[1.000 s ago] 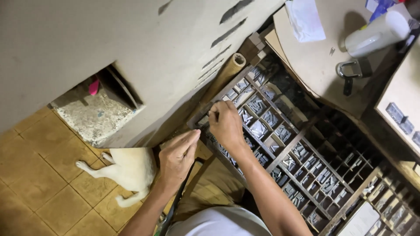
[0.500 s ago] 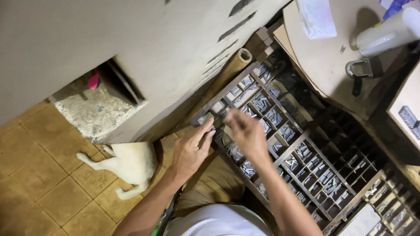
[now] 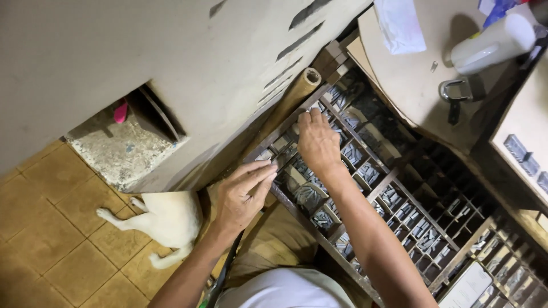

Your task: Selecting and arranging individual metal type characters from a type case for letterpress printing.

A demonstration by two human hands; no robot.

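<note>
- The right hand [image 3: 317, 142] reaches out over the type case [image 3: 399, 211], palm down, fingers bent into the far-left compartments; the fingertips are hidden, so I cannot tell whether they pinch anything.
- The left hand [image 3: 244, 194] sits at the case's near-left rail, fingers pressed together and pointing at the right hand. A thin dark piece seems to show at its fingertips, but it is too small to be sure of.
- The two hands are near, not touching.
- The case runs slantwise from upper left to lower right, its small cells full of grey metal type [image 3: 394, 197].
- A cardboard tube [image 3: 288, 102] lies along the case's far-left edge, against the wall [image 3: 171, 51].
- Left of the left forearm a white animal [image 3: 165, 219] lies on the tiled floor [image 3: 51, 251], with open floor beyond it.
- The table [image 3: 411, 80] overhangs the case's far side and bears a white bottle [image 3: 494, 43] and a padlock [image 3: 454, 91].
</note>
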